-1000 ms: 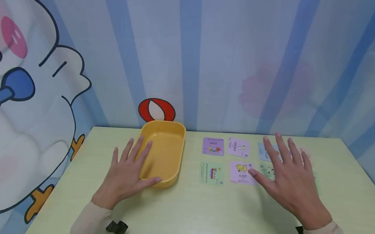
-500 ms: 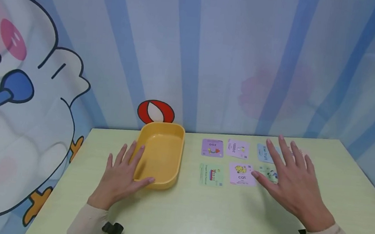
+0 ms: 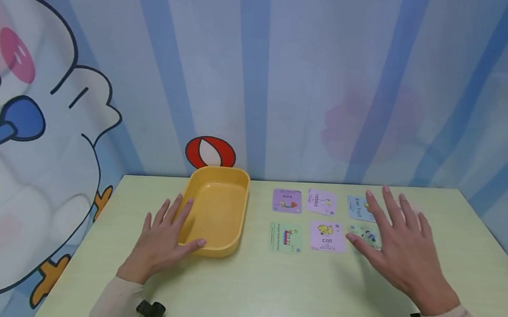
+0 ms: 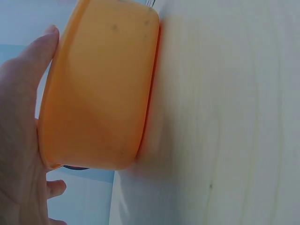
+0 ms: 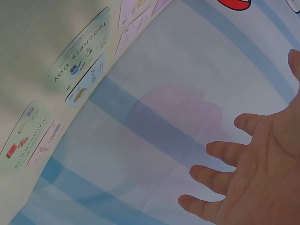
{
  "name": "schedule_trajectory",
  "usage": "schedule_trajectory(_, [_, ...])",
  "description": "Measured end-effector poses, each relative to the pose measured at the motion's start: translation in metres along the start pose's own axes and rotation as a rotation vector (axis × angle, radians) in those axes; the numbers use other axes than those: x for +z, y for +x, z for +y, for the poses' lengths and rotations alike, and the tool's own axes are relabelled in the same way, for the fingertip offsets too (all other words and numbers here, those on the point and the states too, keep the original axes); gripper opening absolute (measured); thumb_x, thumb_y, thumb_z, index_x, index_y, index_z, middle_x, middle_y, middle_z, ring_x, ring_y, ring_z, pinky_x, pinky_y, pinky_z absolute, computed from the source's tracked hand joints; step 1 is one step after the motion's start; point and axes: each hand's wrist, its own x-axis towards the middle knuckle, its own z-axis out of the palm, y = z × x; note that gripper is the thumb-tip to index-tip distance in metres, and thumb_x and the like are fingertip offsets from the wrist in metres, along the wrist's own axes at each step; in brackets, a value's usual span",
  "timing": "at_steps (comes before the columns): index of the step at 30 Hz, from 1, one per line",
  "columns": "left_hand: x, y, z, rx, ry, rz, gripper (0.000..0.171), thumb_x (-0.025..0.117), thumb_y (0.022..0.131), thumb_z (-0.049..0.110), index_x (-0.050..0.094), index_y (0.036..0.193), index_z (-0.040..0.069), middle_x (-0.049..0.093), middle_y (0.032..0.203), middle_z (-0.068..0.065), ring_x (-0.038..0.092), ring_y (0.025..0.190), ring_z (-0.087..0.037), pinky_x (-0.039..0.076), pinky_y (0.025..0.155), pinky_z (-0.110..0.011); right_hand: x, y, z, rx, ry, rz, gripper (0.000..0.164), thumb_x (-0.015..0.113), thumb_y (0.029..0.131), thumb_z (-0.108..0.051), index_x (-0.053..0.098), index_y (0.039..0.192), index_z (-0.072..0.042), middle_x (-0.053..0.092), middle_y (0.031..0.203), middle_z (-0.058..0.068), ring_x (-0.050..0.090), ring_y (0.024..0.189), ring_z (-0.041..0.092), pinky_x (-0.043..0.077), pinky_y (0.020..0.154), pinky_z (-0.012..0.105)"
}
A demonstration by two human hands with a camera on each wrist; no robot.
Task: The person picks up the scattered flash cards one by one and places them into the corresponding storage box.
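Observation:
My left hand (image 3: 156,244) is spread over the near left corner of a yellow plastic tray (image 3: 244,214). The fingers are straight; whether they touch the rim I cannot tell. In the left wrist view the tray's outer wall (image 4: 98,89) stands beside the palm. My right hand (image 3: 411,257), fingers spread and holding nothing, hovers above the right-hand picture cards. Under or near it lie a blue kiwi fruit card (image 3: 357,208) and a green Teachers' Day card (image 3: 359,234). The right wrist view shows another green card (image 5: 23,136) and a pink card (image 5: 44,143), hidden by the hand in the head view.
Between the hands lie a purple zoo card (image 3: 286,201), a rabbit card (image 3: 321,202), a green Dragon Boat Festival card (image 3: 285,237) and a cat card (image 3: 328,236). A striped cartoon backdrop (image 3: 299,80) rises behind the pale table (image 3: 277,295).
My left hand has drifted slightly left and toward me. My right hand has shifted a little to the right, uncovering more of the kiwi fruit card. The tray and cards stay put.

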Motion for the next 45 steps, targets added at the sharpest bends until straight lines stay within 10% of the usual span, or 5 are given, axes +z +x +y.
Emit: schedule_trajectory(45, [0.000, 0.001, -0.006, -0.154, -0.076, -0.079, 0.124, 0.055, 0.080, 0.084, 0.005, 0.164, 0.007, 0.005, 0.171, -0.015, 0.006, 0.154, -0.047, 0.006, 0.112, -0.080, 0.007, -0.020, 0.045, 0.089, 0.014, -0.054, 0.094, 0.058, 0.093, -0.065, 0.017, 0.164, -0.021, 0.018, 0.167, 0.023, 0.024, 0.145, 0.055, 0.022, 0.104, 0.080])
